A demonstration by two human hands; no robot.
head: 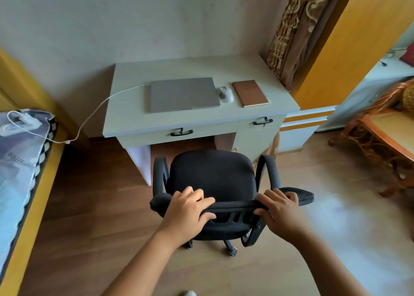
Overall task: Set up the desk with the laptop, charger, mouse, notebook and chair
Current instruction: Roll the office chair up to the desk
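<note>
- Head view: chair [212, 174] stands on the floor just short of the desk [134, 121], seat facing the kneehole, dead ahead of both hands; backrest top runs left-right.
- Left hand [188, 210] and right hand [280, 213] each grasp the backrest top, fingers curled over, arms stretched forward, equally near.
- Closed laptop [183, 94], charger cable [94, 114], mouse [226, 94], notebook [249, 93] on desk; push forward likely next.

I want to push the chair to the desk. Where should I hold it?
Hold the chair by the top edge of its backrest, from behind, as the left hand and right hand do: its seat faces the desk.
</note>
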